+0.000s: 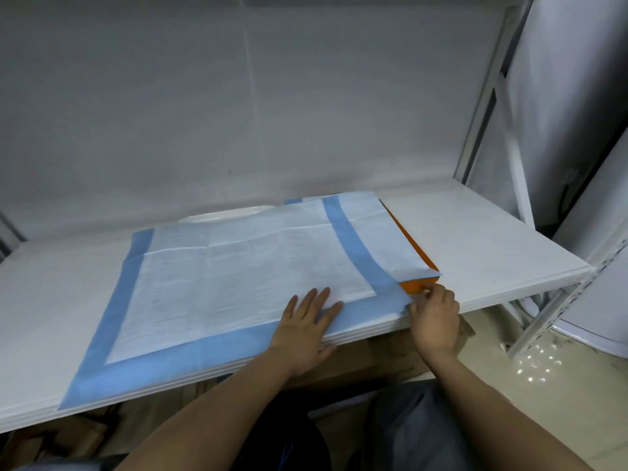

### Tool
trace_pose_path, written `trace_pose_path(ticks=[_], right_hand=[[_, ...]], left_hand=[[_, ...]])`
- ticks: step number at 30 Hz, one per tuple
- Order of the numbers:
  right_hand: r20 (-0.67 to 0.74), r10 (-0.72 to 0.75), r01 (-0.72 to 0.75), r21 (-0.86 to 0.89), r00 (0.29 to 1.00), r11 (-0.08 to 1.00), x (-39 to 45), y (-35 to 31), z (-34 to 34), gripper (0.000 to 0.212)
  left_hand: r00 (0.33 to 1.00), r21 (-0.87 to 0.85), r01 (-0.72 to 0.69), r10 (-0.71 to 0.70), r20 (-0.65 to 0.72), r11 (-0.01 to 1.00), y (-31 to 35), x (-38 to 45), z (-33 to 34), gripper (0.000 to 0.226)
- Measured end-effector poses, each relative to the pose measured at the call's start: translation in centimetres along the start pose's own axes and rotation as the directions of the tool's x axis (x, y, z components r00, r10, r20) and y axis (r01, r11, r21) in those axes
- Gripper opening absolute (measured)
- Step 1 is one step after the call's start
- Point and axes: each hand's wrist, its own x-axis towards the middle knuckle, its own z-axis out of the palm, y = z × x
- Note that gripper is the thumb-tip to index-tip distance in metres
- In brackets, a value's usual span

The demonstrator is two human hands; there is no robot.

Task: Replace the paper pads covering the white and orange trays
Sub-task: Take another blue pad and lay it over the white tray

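Observation:
A large white paper pad with a blue border [238, 277] lies spread over the white shelf. A second pad [373, 232] overlaps it on the right and covers the orange tray [413, 244], of which only the right edge and front corner show. The rim of a white tray [224, 215] peeks out behind the pads. My left hand [307, 324] presses flat on the front blue border with straight fingers. My right hand [433, 311] pinches the pad's front right corner beside the orange tray's corner.
The white shelf [475, 239] runs along a grey wall, with bare surface to the right and left of the pads. A white metal rack frame [503, 107] stands at the right. Cardboard boxes [390, 355] sit under the shelf.

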Motion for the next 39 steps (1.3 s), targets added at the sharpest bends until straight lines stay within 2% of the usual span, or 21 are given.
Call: trace_pose_path(ticks=[1,2,4,6,8,10,12,15,17,19,21,23,25,28,30,33,36,39], right_hand=[[0.047,0.142,-0.148,0.194,0.989,0.970,0.0,-0.3,-0.2,0.028],[0.156,0.281,-0.320,0.382,0.947,0.867,0.0,-0.8,-0.5,0.027],[0.348,0.436,-0.555,0.597,0.830,0.580,0.2,-1.5,-0.7,0.025],[0.487,0.483,-0.674,0.637,0.727,0.373,0.5,-2.1,-1.1,0.028],[0.590,0.472,-0.748,0.596,0.655,0.292,0.7,-2.6,-1.6,0.028],[0.628,0.426,-0.758,0.527,0.652,0.384,0.8,-2.5,-1.8,0.025],[0.620,0.382,-0.716,0.477,0.685,0.510,0.8,-2.7,-1.8,0.021],[0.556,0.356,-0.646,0.510,0.751,0.568,0.8,-3.2,-1.5,0.017],[0.520,0.342,-0.615,0.566,0.783,0.549,0.6,-3.8,-1.3,0.016],[0.535,0.313,-0.618,0.631,0.785,0.470,0.4,-4.4,-0.8,0.018],[0.557,0.291,-0.628,0.680,0.778,0.378,-0.1,-5.1,-0.5,0.019],[0.551,0.302,-0.627,0.707,0.778,0.326,-0.5,-5.8,0.0,0.017],[0.539,0.306,-0.619,0.711,0.785,0.334,-0.8,-6.7,0.7,0.026],[0.496,0.289,-0.573,0.667,0.819,0.477,-0.8,-7.9,1.5,0.032],[0.469,0.267,-0.536,0.673,0.842,0.510,-0.6,-8.9,1.5,0.032],[0.446,0.253,-0.512,0.725,0.859,0.460,-0.1,-10.5,1.1,0.027],[0.429,0.324,-0.534,0.737,0.843,0.414,0.5,-11.5,1.4,0.023],[0.402,0.360,-0.519,0.788,0.842,0.332,0.7,-12.0,1.4,0.024]], left_hand=[[1.000,0.012,-0.015,0.015,-0.006,1.000,0.1,0.2,-0.1,0.071],[1.000,0.021,-0.028,0.028,-0.009,0.999,0.2,0.5,-0.1,0.072],[0.999,0.013,-0.044,0.044,0.000,0.999,0.3,0.7,0.0,0.072],[0.999,-0.002,-0.046,0.046,0.006,0.999,0.4,0.8,0.0,0.070],[0.999,-0.013,-0.051,0.052,0.010,0.999,0.3,0.6,0.2,0.068],[0.998,-0.022,-0.057,0.057,-0.001,0.998,0.2,0.4,0.5,0.071],[0.999,-0.047,-0.048,0.047,-0.026,0.998,0.3,0.3,0.6,0.077],[0.998,-0.106,0.027,-0.032,-0.047,0.994,0.5,0.7,0.1,0.079],[0.989,-0.154,0.144,-0.145,0.004,0.978,0.2,1.1,-0.4,0.090],[0.961,-0.170,0.272,-0.260,0.092,0.947,-0.3,1.4,-0.8,0.097],[0.941,-0.140,0.316,-0.291,0.170,0.938,-0.6,1.4,-0.8,0.099],[0.942,-0.127,0.303,-0.276,0.190,0.945,-0.6,1.2,-0.8,0.099],[0.945,-0.178,0.304,-0.271,0.185,0.936,-0.9,1.2,-0.9,0.099],[0.943,-0.279,0.324,-0.282,0.178,0.904,-1.4,1.2,-1.0,0.101],[0.942,-0.295,0.328,-0.288,0.171,0.898,-1.6,0.9,-1.1,0.101],[0.950,-0.220,0.304,-0.277,0.146,0.927,-2.0,0.4,-1.4,0.106],[0.956,-0.153,0.286,-0.272,0.108,0.946,-1.0,0.4,-2.0,0.112],[0.957,-0.191,0.283,-0.290,-0.010,0.940,0.4,1.0,-3.0,0.095]])
